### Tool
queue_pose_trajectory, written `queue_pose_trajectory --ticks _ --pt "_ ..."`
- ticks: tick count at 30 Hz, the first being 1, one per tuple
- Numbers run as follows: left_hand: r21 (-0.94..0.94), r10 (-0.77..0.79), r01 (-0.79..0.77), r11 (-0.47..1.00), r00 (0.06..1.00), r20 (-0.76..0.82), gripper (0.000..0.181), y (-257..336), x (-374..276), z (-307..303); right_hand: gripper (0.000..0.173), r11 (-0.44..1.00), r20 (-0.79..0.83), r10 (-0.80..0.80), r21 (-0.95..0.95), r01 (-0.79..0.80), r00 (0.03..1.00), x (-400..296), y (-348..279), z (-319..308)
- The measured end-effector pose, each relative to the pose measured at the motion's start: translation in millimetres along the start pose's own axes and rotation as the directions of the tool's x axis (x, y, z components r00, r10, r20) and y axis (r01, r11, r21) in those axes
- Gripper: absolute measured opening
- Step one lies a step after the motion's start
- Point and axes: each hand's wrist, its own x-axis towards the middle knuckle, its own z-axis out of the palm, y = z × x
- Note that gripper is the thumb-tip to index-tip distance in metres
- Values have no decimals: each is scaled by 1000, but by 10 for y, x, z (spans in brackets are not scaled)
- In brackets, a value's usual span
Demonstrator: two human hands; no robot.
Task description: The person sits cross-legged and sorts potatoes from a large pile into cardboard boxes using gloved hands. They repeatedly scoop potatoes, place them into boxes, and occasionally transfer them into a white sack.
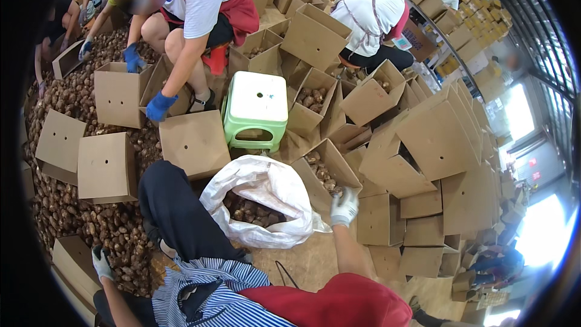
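Note:
My left hand (102, 262), in a white glove with dark fingertips, is at the edge of a cardboard box (72, 259) beside a large heap of brown taro-like corms (120, 227). Whether its fingers grip anything is unclear. My right hand (345, 207), in a white glove, has its fingers at the near rim of a tilted, open carton (305, 173) and seems to grip it. Corms (322, 173) lie inside that carton. Between my hands, an open white woven sack (295, 190) holds more corms (254, 212).
A green-and-white plastic stool (256, 95) stands beyond the sack. Upturned cartons (195, 143) sit by the heap, and many cartons (435, 131) crowd the right. A co-worker's blue-gloved hand (161, 105) is near one carton. Another person (370, 18) crouches farther back.

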Motion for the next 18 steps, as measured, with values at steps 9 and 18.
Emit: queue_pose_trajectory --ticks 9,18 --pt "-8 13 -13 1000 1000 -7 26 -92 7 -274 44 983 742 162 -60 -176 651 -431 854 788" --pt "128 125 -105 986 979 -159 28 -20 -279 -204 35 287 770 525 243 -927 364 -901 609 1131"
